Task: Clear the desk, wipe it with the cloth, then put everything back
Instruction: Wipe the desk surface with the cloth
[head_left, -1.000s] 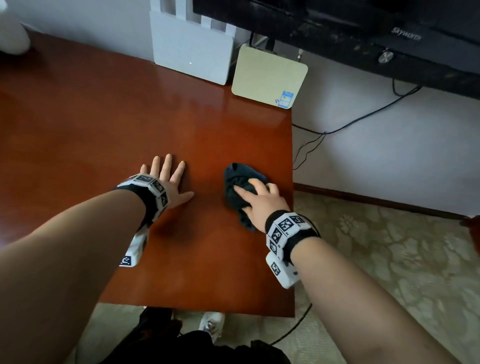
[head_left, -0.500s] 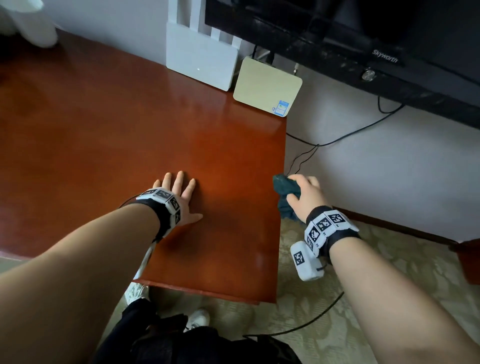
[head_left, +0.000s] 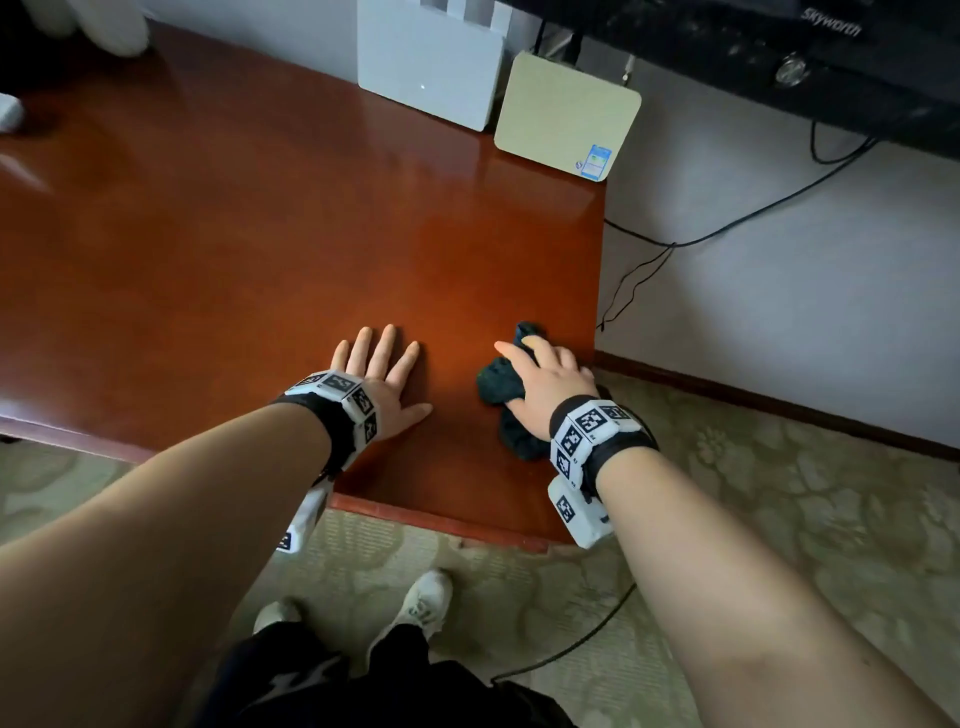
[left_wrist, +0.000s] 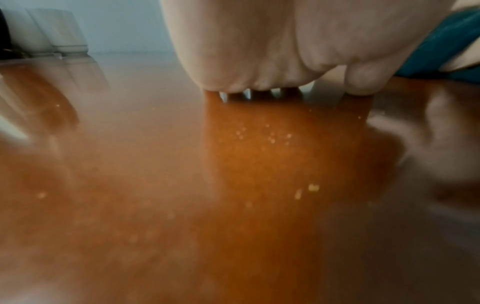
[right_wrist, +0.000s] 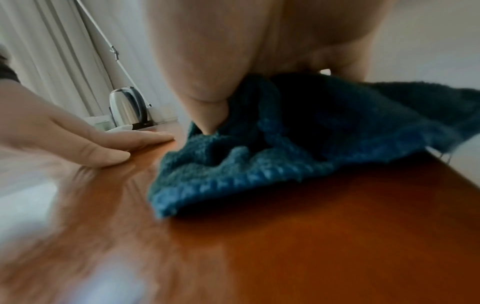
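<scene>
My left hand (head_left: 382, 364) lies flat on the red-brown desk (head_left: 260, 234), fingers straight and spread, holding nothing. In the left wrist view the left hand (left_wrist: 259, 51) presses palm-down on the glossy desk (left_wrist: 233, 185), with a strip of the cloth (left_wrist: 446, 41) at the far right. My right hand (head_left: 545, 374) grips the bunched dark teal cloth (head_left: 498, 387) and holds it down on the desk close to its right edge. The right wrist view shows the thumb dug into the cloth (right_wrist: 285, 144), one corner hanging past the desk (right_wrist: 311, 236) edge, and my left hand (right_wrist: 91, 139) beside it.
A white router (head_left: 431, 67) and a beige box (head_left: 566, 114) stand at the back against the wall, under a black TV (head_left: 779, 41). Cables (head_left: 701, 239) hang right of the desk. A kettle (right_wrist: 127, 109) stands far left. Patterned carpet and my shoes (head_left: 421, 608) lie below the front edge.
My right hand carried the cloth off the desk's right edge, then brought it back onto the desk near that edge. The left hand stayed flat in place.
</scene>
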